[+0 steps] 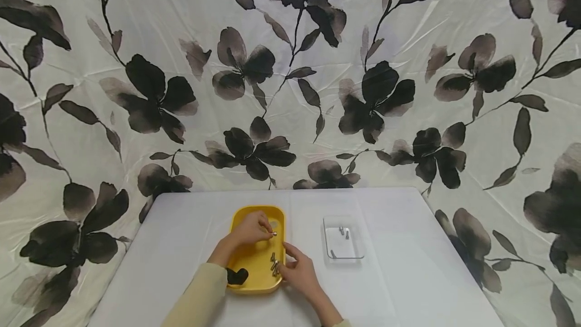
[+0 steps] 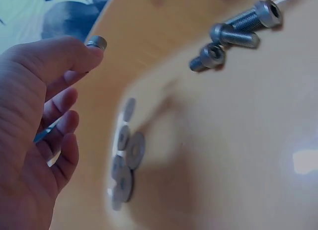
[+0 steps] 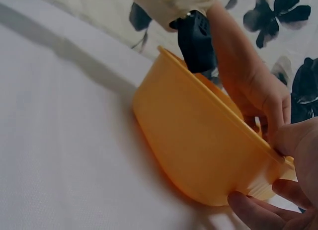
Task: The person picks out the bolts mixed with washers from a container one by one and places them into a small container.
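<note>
Over the yellow tray (image 1: pixel 254 292), my left hand (image 1: pixel 251 228) pinches a small socket-head bolt (image 2: pixel 97 42) between thumb and fingertip, its other fingers loosely bent. My right hand (image 1: pixel 301 274) holds the tray's right side, thumb at the rim and fingers against the outer wall, as the right wrist view shows of the tray wall (image 3: pixel 194 135). Several bolts (image 2: pixel 238 35) lie together on the tray floor near the right thumb. A cluster of flat washers (image 2: pixel 134 150) rests by the tray's wall in the left wrist view.
To the tray's right stands a clear plastic box (image 1: pixel 346 258) with a few bolts (image 1: pixel 347 235) inside. Both sit on a white-covered table (image 1: pixel 399 286). A floral cloth (image 1: pixel 317 90) hangs behind. A black wrist device (image 1: pixel 237 276) overlaps the tray's near left corner.
</note>
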A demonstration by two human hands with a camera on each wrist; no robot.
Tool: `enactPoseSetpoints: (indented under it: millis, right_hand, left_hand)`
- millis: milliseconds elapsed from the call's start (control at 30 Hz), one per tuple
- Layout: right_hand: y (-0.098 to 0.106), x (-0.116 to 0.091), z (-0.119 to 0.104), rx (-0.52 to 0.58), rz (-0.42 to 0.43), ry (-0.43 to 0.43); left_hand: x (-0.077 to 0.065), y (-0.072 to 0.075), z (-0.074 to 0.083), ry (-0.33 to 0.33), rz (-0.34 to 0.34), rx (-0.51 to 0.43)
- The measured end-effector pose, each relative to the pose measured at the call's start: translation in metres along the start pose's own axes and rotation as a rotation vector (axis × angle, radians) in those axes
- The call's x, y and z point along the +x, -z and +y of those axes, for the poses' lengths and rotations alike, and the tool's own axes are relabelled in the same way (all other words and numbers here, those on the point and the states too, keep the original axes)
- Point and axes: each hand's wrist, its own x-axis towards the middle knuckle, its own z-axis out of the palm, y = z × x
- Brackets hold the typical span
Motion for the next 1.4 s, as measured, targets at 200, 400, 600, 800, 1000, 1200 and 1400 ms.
enactPoseSetpoints:
  millis: [200,400,600,800,1000,1200,1400]
  right_hand:
    - [0.001,0.0,-0.002,-0.008,0.002,0.004]
    - [0.0,-0.001,0.001,-0.017,-0.006,0.001]
    - [-0.005,-0.001,0.002,-0.016,-0.012,0.0]
    - [-0.009,-0.002,-0.001,-0.006,0.0,0.004]
    - [-0.005,-0.004,-0.002,-0.032,-0.004,0.031]
    - [0.017,-0.001,-0.012,-0.184,-0.026,0.106]
    - [0.06,0.0,-0.024,-0.351,0.017,0.203]
  left_hand:
    - [-0.007,0.006,0.012,0.029,0.043,-0.031]
    - [-0.016,0.008,0.018,0.022,0.075,-0.075]
    - [-0.033,0.009,0.023,-0.031,0.134,-0.091]
    - [-0.041,0.009,0.026,-0.061,0.165,-0.078]
    - [-0.039,0.005,0.037,-0.089,0.161,-0.102]
    - [-0.03,0.005,0.051,-0.106,0.152,-0.105]
    - [-0.016,0.002,0.066,-0.132,0.133,-0.107]
